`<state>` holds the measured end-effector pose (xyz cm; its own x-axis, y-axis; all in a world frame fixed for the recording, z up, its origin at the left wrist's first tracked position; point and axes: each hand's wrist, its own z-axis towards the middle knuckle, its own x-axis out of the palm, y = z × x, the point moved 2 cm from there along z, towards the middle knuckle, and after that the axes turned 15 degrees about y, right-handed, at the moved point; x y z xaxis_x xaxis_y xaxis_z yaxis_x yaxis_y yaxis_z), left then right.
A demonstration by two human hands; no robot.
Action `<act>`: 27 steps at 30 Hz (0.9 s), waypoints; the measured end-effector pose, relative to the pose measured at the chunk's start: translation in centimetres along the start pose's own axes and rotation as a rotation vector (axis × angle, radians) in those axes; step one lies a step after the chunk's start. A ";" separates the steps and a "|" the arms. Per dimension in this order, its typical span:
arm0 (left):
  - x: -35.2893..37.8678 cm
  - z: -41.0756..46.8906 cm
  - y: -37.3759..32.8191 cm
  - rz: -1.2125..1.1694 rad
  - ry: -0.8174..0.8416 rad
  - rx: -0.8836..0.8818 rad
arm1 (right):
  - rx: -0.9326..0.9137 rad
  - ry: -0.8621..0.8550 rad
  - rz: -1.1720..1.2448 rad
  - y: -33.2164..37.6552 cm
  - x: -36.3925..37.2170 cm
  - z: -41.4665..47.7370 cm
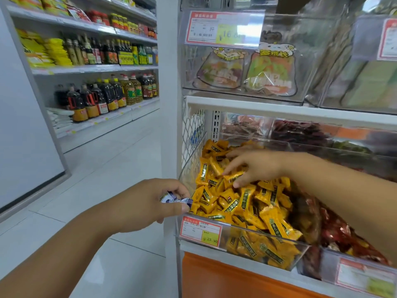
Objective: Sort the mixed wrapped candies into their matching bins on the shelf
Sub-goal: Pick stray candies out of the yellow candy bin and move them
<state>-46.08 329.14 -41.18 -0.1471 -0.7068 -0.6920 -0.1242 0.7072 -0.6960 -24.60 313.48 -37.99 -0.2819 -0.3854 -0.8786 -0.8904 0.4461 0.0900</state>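
A clear bin (236, 235) on the lower shelf is piled with yellow wrapped candies (247, 203). My right hand (253, 166) reaches into the back of that pile, its fingers spread and touching a yellow candy (233, 176); I cannot tell whether it is gripped. My left hand (150, 203) hovers just left of the bin's front corner, shut on white-and-blue wrapped candies (176, 198). Right of the yellow bin, a bin of red wrapped candies (335, 231) is partly hidden by my right forearm.
Price tags (200, 230) are clipped to the bin fronts. Above hang clear bins with bagged sweets (247, 69). Behind the yellow bin sit bins of dark red snacks (300, 132). A tiled aisle (111, 160) runs on the left past shelves of oil and sauce bottles (107, 93).
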 end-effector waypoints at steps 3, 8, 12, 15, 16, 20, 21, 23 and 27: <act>0.5 0.5 -0.5 -0.022 0.037 0.043 | 0.021 0.231 -0.055 1.0 -0.5 -3.7; 1.3 1.9 -1.6 0.003 0.093 0.095 | 0.258 0.509 -0.390 1.8 4.6 -3.4; 1.4 2.4 -1.8 0.029 0.112 0.094 | 0.154 0.295 -0.397 0.8 4.4 -0.7; 1.4 2.7 -1.7 0.035 0.118 0.081 | 0.070 0.080 -0.290 -0.2 3.4 1.0; 1.4 2.8 -1.7 0.035 0.120 0.074 | 0.060 0.024 -0.212 -0.5 3.3 1.6; 1.2 3.2 -1.7 0.011 0.151 0.072 | -0.043 -0.125 0.183 -0.8 2.0 2.0; 1.2 3.3 -1.7 0.005 0.155 0.072 | -0.064 -0.131 0.256 -0.8 1.4 1.3; 1.1 3.5 -1.6 0.006 0.150 0.072 | -0.083 -0.090 0.290 -0.6 0.1 -0.7; 1.4 3.4 -1.6 0.017 0.146 0.071 | -0.065 -0.004 -0.002 0.4 -0.9 -4.4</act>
<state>-42.72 326.91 -41.68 -0.2900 -0.6814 -0.6720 -0.0518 0.7123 -0.6999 -26.24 310.42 -35.15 -0.2787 -0.3832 -0.8806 -0.9123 0.3923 0.1180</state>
